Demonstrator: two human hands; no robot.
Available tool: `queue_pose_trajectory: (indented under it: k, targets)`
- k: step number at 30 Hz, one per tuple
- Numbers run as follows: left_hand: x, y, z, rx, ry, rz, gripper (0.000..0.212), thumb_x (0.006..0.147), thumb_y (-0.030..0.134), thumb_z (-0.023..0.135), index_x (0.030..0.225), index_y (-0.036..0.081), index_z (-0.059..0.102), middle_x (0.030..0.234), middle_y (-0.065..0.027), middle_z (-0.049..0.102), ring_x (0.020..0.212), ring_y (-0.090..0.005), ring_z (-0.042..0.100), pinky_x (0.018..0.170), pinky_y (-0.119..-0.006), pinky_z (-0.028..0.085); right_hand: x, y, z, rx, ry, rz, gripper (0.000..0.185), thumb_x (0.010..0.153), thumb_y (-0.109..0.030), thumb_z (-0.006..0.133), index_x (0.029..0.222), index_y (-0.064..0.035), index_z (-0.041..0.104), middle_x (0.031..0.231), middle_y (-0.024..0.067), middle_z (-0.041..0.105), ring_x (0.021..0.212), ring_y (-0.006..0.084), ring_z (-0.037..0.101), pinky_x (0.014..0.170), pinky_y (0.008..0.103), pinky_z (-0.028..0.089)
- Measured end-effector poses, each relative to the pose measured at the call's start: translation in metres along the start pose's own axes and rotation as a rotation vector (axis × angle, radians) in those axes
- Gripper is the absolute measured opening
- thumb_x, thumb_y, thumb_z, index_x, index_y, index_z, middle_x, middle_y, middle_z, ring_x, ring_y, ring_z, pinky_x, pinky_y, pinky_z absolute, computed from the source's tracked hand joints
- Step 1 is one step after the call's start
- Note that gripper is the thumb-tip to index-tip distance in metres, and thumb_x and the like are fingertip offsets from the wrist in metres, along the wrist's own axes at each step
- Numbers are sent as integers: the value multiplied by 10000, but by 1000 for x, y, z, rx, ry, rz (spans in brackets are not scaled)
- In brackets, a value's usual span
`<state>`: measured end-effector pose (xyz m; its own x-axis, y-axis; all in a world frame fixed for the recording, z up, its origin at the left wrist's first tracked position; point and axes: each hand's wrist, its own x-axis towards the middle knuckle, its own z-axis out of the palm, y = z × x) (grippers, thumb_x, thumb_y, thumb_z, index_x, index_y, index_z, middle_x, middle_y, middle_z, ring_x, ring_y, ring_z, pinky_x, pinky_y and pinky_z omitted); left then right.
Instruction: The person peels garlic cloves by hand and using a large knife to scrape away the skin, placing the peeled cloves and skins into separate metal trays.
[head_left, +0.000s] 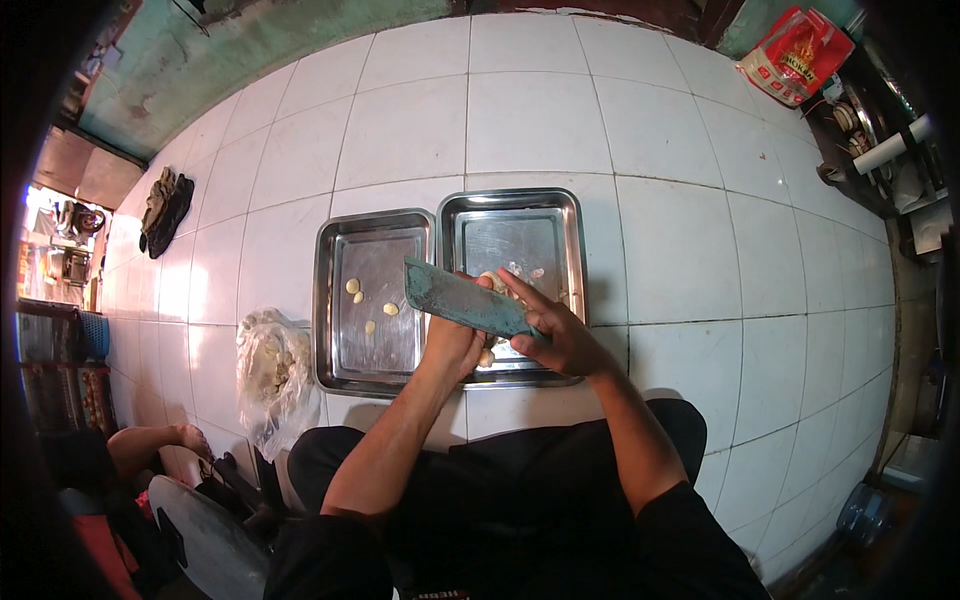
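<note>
My right hand (559, 341) grips the handle of a wide-bladed cleaver (469, 300), whose worn, greenish blade points to the left. Under and behind the blade, my left hand (455, 337) is closed around what looks like garlic, mostly hidden by the blade. Below both hands is the right steel tray (576, 225), with pale bulbs and papery bits of skin in it. One pale bulb (487, 358) shows just below my left hand. In the left steel tray (322, 300) lie several peeled cloves (391, 308), spread apart.
A clear plastic bag (274, 375) with pale pieces stands left of the trays on the tiled floor. Beyond it lies a dark cloth bundle (166, 212). Another person's leg and foot (191, 440) are at the lower left, near a round grey object (206, 540). A red packet (799, 56) stands far right.
</note>
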<state>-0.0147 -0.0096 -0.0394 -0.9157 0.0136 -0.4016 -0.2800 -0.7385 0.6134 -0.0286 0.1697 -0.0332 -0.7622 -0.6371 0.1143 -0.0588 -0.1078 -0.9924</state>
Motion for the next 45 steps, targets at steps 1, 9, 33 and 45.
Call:
queue_pose_trajectory:
  k: [1, 9, 33, 45]
  targets:
    - [0, 0, 5, 9, 3, -11, 217, 963, 170, 607, 1125, 35, 558, 922, -30, 611, 807, -104, 620, 684, -217, 533, -1, 0, 0, 0, -2, 24, 802, 923, -286, 642, 1542, -71, 179, 1239, 141, 614, 961, 106, 564, 887, 259, 421]
    - [2, 7, 6, 16, -138, -82, 187, 992, 211, 558, 1092, 57, 527, 947, -45, 589, 860, -133, 622, 790, -272, 541, -2, -9, -5, -14, -37, 64, 793, 917, -302, 651, 1531, -60, 210, 1163, 167, 661, 1026, 155, 596, 945, 297, 416]
    - [-11, -5, 18, 33, 21, 70, 173, 978, 52, 502, 1145, 34, 545, 929, -41, 628, 710, -87, 574, 597, -201, 459, 3, -11, 7, 237, 41, 1, 744, 947, -369, 599, 1498, -2, 259, 1477, 141, 409, 1130, 187, 568, 985, 329, 434]
    - [-5, -16, 12, 203, 32, 165, 87, 1027, 163, 476, 994, 86, 501, 707, 4, 545, 574, -34, 459, 498, -173, 373, -3, 1, 13, 268, 61, 334, 664, 982, -364, 537, 1504, -49, 275, 1223, 85, 564, 1002, 144, 576, 896, 304, 464]
